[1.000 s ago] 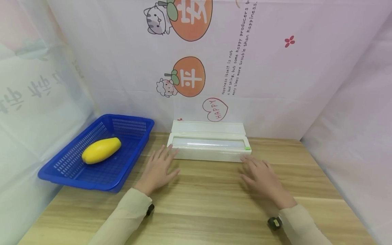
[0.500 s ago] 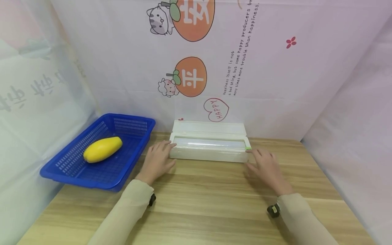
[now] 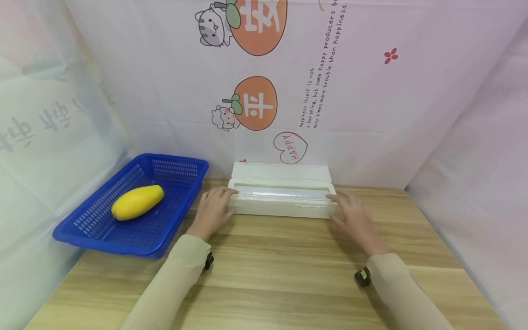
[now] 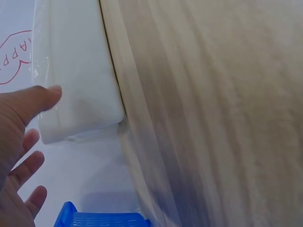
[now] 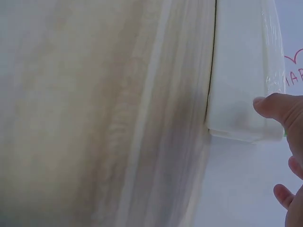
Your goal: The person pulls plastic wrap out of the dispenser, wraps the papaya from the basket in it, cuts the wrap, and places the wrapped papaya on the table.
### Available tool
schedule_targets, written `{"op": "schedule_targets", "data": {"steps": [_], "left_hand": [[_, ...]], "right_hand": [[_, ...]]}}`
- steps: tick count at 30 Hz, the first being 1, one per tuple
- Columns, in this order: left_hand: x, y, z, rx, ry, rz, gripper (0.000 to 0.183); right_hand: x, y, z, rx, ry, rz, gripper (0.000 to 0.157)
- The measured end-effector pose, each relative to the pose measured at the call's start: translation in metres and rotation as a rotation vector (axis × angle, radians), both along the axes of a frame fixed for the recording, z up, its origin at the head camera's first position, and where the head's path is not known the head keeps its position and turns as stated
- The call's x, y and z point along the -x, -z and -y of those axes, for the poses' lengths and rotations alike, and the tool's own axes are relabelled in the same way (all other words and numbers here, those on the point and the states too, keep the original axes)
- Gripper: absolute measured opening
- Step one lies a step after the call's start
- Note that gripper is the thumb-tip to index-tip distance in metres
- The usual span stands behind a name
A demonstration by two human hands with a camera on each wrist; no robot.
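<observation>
A long white cling film dispenser lies at the back of the table, its lid raised against the wall and shiny film stretched over the front. My left hand grips its left end, index finger over the top rim and thumb at the front face. At the right end my right hand holds it likewise, with its thumb against the front. In both wrist views the other fingers spread loosely beyond the ends. The right fingers cover the dispenser's green piece in the head view.
To the left stands a blue plastic basket holding a yellow, papaya-shaped fruit. Behind the wooden table hangs a white printed cloth, with more cloth along both sides.
Both hands have moved forward onto the dispenser's ends. The right index finger has come over the top rim and now hides the green piece. Basket and fruit stay put.
</observation>
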State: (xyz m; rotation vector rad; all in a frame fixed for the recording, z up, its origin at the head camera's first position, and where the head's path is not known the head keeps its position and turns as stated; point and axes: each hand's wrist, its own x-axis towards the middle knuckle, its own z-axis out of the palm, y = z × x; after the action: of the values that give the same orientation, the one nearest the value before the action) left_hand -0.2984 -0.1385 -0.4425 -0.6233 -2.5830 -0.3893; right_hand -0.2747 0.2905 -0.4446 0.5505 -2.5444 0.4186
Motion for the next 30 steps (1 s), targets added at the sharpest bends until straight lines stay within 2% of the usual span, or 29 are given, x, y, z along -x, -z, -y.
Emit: {"op": "schedule_targets", "data": {"steps": [5, 20, 25, 30], "left_hand": [[0.003, -0.002, -0.002, -0.02, 0.02, 0.03, 0.05], [0.008, 0.002, -0.001, -0.067, 0.04, 0.02, 0.034], [0.007, 0.003, 0.0, -0.084, 0.065, 0.012, 0.032], [0.007, 0.002, 0.0, -0.104, 0.073, 0.015, 0.029]], "right_hand": [[0.006, 0.003, -0.001, 0.017, 0.0, 0.041, 0.064], [0.015, 0.008, -0.003, 0.094, -0.037, 0.108, 0.049], [0.015, 0.008, -0.002, 0.097, -0.057, 0.095, 0.044], [0.017, 0.011, -0.001, 0.147, -0.113, 0.041, 0.04]]}}
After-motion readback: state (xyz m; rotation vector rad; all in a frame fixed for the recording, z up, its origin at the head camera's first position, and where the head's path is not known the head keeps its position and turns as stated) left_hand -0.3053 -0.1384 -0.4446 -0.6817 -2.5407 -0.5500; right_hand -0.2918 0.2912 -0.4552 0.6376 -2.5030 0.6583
